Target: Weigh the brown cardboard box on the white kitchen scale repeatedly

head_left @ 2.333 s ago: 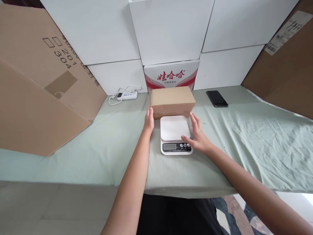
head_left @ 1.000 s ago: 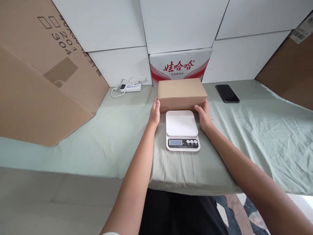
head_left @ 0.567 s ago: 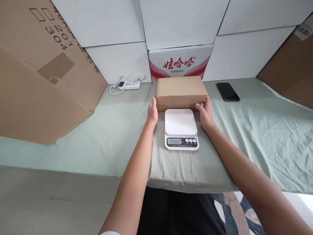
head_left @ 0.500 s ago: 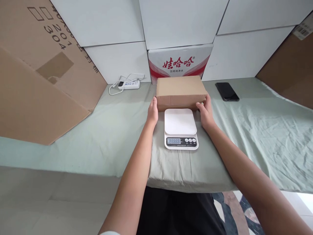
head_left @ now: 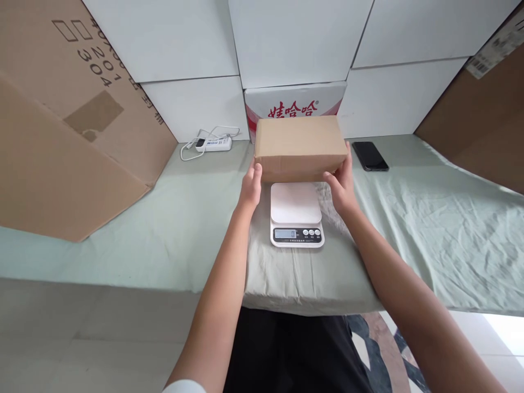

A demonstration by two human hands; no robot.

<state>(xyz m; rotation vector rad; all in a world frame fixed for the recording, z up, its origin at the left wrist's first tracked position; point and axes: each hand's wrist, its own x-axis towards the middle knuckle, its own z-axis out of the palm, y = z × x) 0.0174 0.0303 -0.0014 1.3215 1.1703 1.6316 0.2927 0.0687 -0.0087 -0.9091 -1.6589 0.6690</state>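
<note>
Holding: plain brown rectangular cardboard box (head_left: 300,144), clamped between both palms, seemingly clear of the cloth.
Left hand (head_left: 251,186): flat on left end, fingers together.
Right hand (head_left: 342,183): matching, right end.
Axis: left-right.
Below, nearer: white digital kitchen scale (head_left: 296,214).

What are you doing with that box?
A person holds a brown cardboard box between both hands, the left hand at its left end and the right hand at its right end. The box looks lifted just behind a small white kitchen scale, whose tray has nothing on it. The scale sits on a green cloth, with a black phone off to the right.
</note>
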